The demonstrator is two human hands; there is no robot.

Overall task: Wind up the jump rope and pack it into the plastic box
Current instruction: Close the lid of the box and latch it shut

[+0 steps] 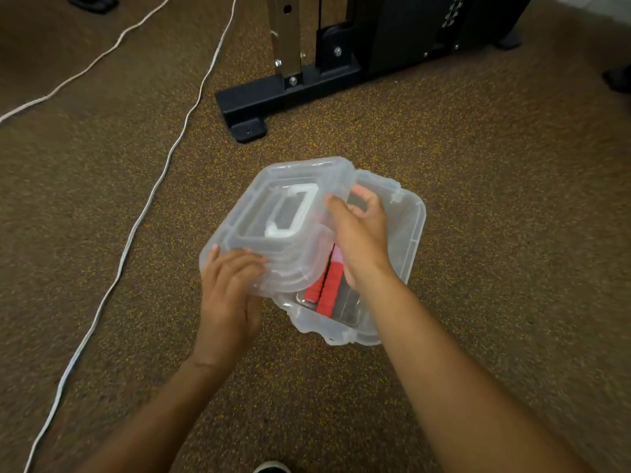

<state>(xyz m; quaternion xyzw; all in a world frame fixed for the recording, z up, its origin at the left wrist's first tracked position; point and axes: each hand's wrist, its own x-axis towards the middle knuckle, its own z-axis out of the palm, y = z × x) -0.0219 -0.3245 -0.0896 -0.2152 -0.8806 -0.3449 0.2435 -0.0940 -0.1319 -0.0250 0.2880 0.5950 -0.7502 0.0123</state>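
Both hands hold a clear lid over the plastic box on the speckled floor.

Left hand (229,295) grips the lid (273,227) at its near corner, fingers curled over the edge; right hand (358,237) clasps its right edge, thumb on top. Beneath, the plastic box (406,233) sits open on the floor (495,206), with the jump rope's red handles (326,288) lying inside. A white cord (143,213) trails along the left, and a black machine base (273,97) stands beyond.
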